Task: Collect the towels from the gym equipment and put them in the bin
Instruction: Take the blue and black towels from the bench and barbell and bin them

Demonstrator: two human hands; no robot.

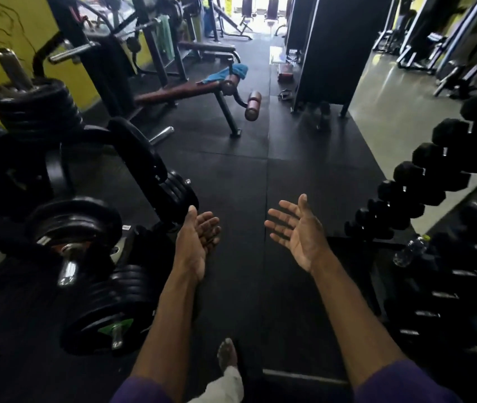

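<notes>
A blue towel lies crumpled on the far end of a brown padded bench, well ahead of me. A green towel hangs from a machine further back on the left. My left hand and my right hand are held out in front of me, palms facing each other, fingers apart, holding nothing. Both hands are far from the towels. No bin is in view.
A plate rack loaded with black weight plates crowds the left. A dumbbell rack lines the right, with a water bottle by it. A black rubber floor aisle runs ahead to the bench. A tall black machine stands at the back right.
</notes>
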